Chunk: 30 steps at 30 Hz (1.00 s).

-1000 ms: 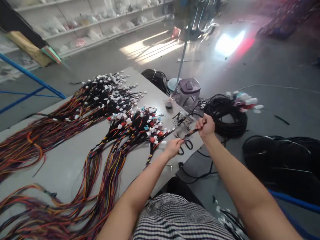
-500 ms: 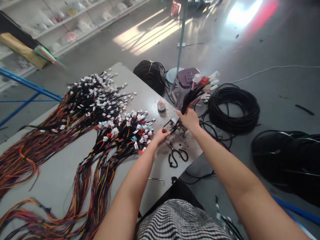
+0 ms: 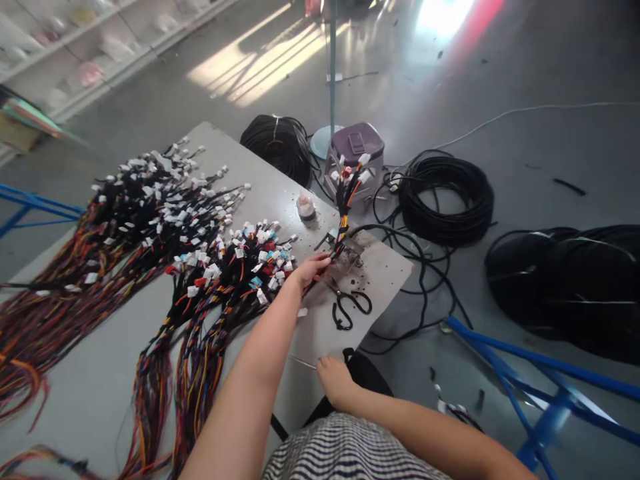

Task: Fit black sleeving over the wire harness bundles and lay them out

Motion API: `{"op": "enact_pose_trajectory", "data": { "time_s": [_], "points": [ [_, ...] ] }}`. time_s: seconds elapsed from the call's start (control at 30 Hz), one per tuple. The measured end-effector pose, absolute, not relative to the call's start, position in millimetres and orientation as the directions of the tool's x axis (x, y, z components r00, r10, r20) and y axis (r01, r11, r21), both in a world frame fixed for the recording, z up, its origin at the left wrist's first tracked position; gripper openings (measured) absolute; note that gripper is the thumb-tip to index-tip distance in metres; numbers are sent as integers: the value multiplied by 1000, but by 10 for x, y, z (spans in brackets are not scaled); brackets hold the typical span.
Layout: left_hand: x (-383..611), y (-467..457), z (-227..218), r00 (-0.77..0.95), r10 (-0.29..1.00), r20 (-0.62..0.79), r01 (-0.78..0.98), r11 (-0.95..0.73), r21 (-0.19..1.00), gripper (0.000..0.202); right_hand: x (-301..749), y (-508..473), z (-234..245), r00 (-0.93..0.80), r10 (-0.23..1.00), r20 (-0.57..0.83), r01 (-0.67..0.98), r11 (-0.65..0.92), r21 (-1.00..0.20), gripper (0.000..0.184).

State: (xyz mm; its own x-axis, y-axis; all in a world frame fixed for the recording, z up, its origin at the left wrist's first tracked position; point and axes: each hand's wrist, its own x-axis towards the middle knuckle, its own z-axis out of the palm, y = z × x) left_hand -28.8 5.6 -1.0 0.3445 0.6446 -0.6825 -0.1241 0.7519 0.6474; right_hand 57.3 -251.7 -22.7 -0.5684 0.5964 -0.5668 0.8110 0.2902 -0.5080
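While the work surface is a grey table [image 3: 265,180] standing on a polished concrete floor [image 3: 505,67], white shelving [image 3: 100,47] holding bagged goods runs along the far side of the room, and sunlight falls across the floor. A slim pole [image 3: 333,67] rises behind the table beside a purple-topped stool [image 3: 355,150].

Count on the table: two large heaps of wire harnesses [image 3: 140,213], black at the connector end and fanning into multicoloured leads; one pair of black-handled scissors [image 3: 350,308]; one small capped jar [image 3: 306,208]; one scratched metal plate [image 3: 345,252]; one thin metal rod [image 3: 303,361] near the edge. Three coils of black cable [image 3: 450,223] lie on the floor, with loose black wire between the table and the nearest coil. A blue metal frame [image 3: 540,380] stands at lower right.

The connectors carry small white tags; any writing on them is too small to read, and no brand can be made out.

The left hand [image 3: 310,270] is closed around a single wire harness [image 3: 344,207], which stands upright above the plate with its connectors uppermost. The right hand [image 3: 335,380] sits at the table's near edge, fingers curled together; whether it holds anything cannot be told.
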Motion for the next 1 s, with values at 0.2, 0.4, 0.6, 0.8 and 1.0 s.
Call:
{"op": "enact_pose_trajectory", "data": {
  "time_s": [0.2, 0.4, 0.6, 0.8, 1.0],
  "points": [
    [-265, 18, -6, 358, 692, -628, -114, 699, 706, 33, 862, -3047, -328, -363, 736, -571, 897, 110, -428, 28],
    [-298, 57, -34, 438, 633, -639, -104, 741, 663, 27, 1098, -3014, -331, -240, 878, -415, 653, -171, -738, 26],
    [-311, 92, -13, 460, 548, -699, -107, 816, 569, 22, 1699, -2092, 113, 210, 937, -278, 344, -337, -876, 38],
    [-271, 31, -40, 391, 645, -656, -199, 756, 624, 31, 1885, -1421, 341, 415, 874, -251, 261, -379, -888, 42],
    [-207, -69, -52, 252, 730, -635, -261, 683, 682, 39, 1889, -1416, 235, 374, 874, -308, 164, -390, -906, 41]
  ]
}}
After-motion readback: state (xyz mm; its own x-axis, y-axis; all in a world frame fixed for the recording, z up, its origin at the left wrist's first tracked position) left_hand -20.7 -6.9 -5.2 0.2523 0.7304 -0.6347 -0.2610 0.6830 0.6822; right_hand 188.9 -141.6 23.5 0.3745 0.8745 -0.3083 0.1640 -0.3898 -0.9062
